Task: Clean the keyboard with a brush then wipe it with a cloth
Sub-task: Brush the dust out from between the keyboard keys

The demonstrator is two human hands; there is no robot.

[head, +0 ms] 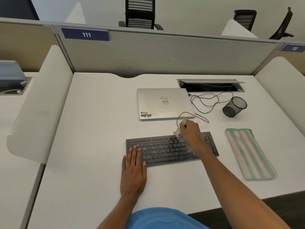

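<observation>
Gripping a small brush (pixel 178 130) in the right hand (pixel 189 131), a person is holding it at the top row of the keyboard (pixel 165 149) on a white cubicle desk (pixel 90 129), the left hand (pixel 133 169) lying flat and open on the keyboard's left end. A striped cloth (pixel 250 152) is lying right of the keyboard, a closed laptop (pixel 165 103) and mesh cup (pixel 234 107) sitting behind it, bare desk stretching left.

111 sign (pixel 85 34), 112 sign (pixel 292 48), Dell laptop (pixel 158 106)
</observation>
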